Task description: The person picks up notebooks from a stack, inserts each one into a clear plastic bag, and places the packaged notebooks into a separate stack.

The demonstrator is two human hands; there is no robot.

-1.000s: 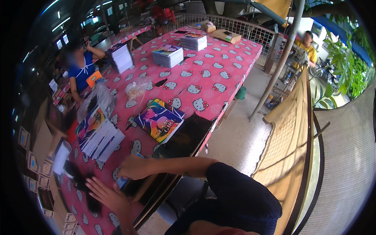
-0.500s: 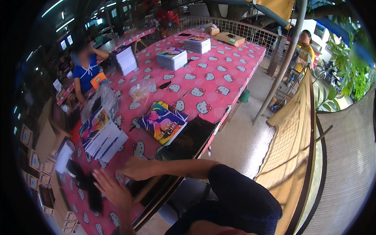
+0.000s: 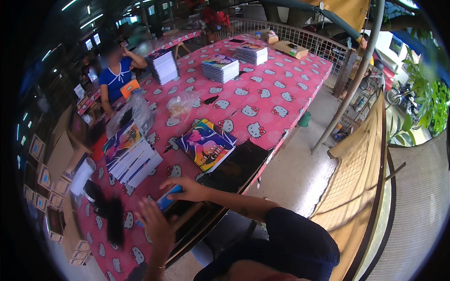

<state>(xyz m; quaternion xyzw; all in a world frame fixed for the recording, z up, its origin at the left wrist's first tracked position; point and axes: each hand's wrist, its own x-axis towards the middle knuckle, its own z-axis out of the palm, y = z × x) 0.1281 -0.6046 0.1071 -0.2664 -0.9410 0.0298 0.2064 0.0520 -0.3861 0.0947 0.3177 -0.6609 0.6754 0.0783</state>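
Observation:
My left hand [image 3: 157,227] is over the near end of the table, slightly blurred, its fingers spread and nothing visible in them. My right hand [image 3: 190,189] is just beyond it, index finger stretched out and thumb apart. Between and partly under both hands lies a flat blue item [image 3: 166,200]; its kind is hidden. Past my right hand, colourful booklets [image 3: 206,145] lie partly on a dark flat sheet [image 3: 241,161]. A fanned stack of booklets [image 3: 136,164] sits to the left. Left of my left hand is a black, blurry-edged object [image 3: 115,222].
The table [image 3: 243,98] has a pink patterned cover. Clear plastic bags [image 3: 138,114], stacks of booklets [image 3: 220,68] and a small brown carton [image 3: 290,49] stand farther off. A white roll [image 3: 84,175] and cardboard boxes [image 3: 56,164] line the left. A person in blue [image 3: 115,77] is across the table.
My right hand has risen from the tabletop and its fingers have parted. The left hand has shifted to the right, nearer the blue item, which shows more now. The whole view has swung slightly.

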